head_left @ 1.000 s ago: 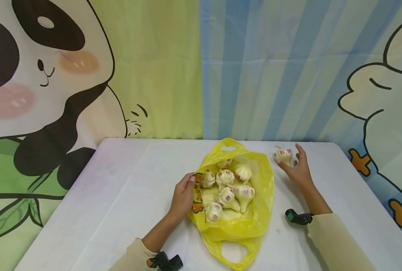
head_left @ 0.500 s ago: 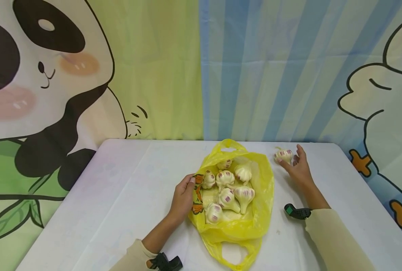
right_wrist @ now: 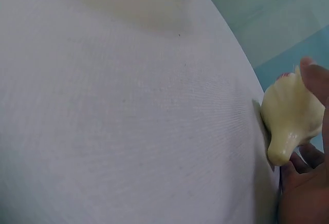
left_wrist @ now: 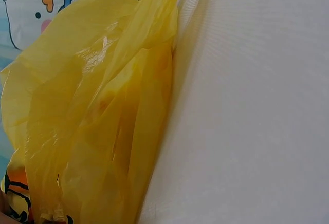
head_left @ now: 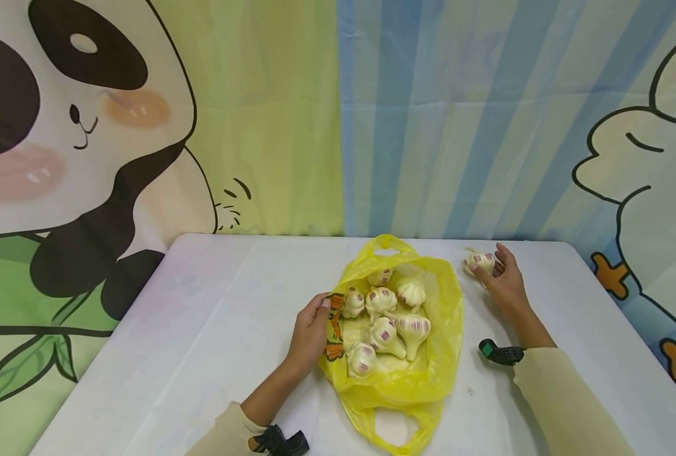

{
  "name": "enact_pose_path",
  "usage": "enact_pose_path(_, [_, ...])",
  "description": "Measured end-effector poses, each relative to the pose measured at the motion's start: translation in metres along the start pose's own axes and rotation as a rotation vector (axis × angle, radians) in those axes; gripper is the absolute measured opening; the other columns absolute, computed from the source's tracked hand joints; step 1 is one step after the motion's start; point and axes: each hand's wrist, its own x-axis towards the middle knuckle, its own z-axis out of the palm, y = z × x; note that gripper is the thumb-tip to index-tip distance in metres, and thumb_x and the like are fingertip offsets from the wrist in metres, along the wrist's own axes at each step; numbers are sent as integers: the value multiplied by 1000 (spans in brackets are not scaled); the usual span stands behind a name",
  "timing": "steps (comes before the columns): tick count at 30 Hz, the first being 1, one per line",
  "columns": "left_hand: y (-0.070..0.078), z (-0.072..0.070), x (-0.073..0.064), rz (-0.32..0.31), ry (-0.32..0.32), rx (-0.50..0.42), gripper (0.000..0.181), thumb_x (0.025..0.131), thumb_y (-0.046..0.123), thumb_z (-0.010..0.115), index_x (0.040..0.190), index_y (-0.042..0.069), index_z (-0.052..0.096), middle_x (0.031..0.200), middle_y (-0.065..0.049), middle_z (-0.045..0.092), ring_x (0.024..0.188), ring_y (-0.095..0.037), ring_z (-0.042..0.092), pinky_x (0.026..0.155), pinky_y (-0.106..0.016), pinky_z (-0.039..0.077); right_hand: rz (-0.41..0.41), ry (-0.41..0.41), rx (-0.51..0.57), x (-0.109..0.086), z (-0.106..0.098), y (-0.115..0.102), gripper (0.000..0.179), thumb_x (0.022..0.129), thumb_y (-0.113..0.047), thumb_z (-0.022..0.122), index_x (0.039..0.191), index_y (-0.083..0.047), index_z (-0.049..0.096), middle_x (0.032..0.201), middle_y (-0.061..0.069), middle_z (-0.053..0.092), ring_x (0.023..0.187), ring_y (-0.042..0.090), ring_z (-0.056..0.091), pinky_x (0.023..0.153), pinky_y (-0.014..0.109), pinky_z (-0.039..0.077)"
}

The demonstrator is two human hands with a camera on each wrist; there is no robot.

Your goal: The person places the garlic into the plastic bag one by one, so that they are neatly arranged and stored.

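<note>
A yellow plastic bag [head_left: 448,323] lies on the white table with its mouth spread, several garlic bulbs [head_left: 414,329] showing inside. My left hand [head_left: 308,332] holds the bag's left edge, thumb on top beside an orange-and-black print. In the left wrist view the bag's crinkled side [left_wrist: 92,106] fills the left half, and only a sliver of that hand shows. Right of the bag, near the table's far edge, my right hand [head_left: 510,282] grips a single garlic bulb [head_left: 477,261]. The right wrist view has the thumb over this bulb [right_wrist: 288,111], other fingers beneath it, close to the tabletop.
The bag's handle loops lie toward the front [head_left: 389,443] and the back [head_left: 388,242]. White table surface [head_left: 229,304] extends on both sides. A printed curtain [head_left: 429,114] hangs behind the far edge.
My right fingers have drawn in from a wider spread and now close around the single bulb. The left hand and the bag have stayed put.
</note>
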Motion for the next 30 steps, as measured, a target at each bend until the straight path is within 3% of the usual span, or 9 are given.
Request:
enact_pose_path(3, [0,0,-1,-10,3,-8,36,108,27,36,127,7,60,121,-7,63,113,-21,57,97,-41,44,-37,9,4,-1,-1,2,75,96,-27,63,154,-4,22,150,25,31,136,39,33,109,36,32])
enact_pose_path(6, [1,1,-2,-10,4,-19,36,108,25,36,128,5,59,122,-9,62,114,-22,56,98,-42,43,-51,19,-10,-1,-2,4,66,97,-23,61,151,-2,30,143,25,40,130,39,40,95,14,39])
enact_pose_path(8, [2,1,-3,-8,6,-21,36,108,24,35,128,5,58,122,-9,62,114,-22,56,98,-43,43,-41,29,-23,-1,-2,4,64,97,-23,61,151,-3,32,143,24,42,128,38,43,85,7,40])
enact_pose_path(10, [2,1,-3,-7,8,-19,36,108,24,35,128,5,59,122,-9,62,114,-22,56,98,-43,43,-20,36,-37,-2,-2,4,64,97,-25,61,151,-4,33,144,23,42,128,37,44,83,8,41])
enact_pose_path(17, [0,-1,-2,5,4,0,37,107,28,37,126,6,60,120,-8,63,111,-22,58,96,-41,45,31,28,-73,-1,-3,4,64,98,-29,59,152,-8,31,147,19,40,131,35,43,95,21,44])
enact_pose_path(23, [-1,0,-1,7,3,-1,36,108,27,37,126,6,60,119,-8,63,109,-23,58,94,-41,46,32,16,-84,-4,-3,3,66,98,-35,58,153,-10,31,148,18,39,130,35,43,89,17,45])
enact_pose_path(30, [0,0,-1,9,6,17,36,107,28,37,126,9,60,118,-5,63,108,-21,58,92,-37,47,-76,4,-21,-15,-7,-17,64,99,-32,57,152,-4,31,148,22,38,130,36,44,80,8,44])
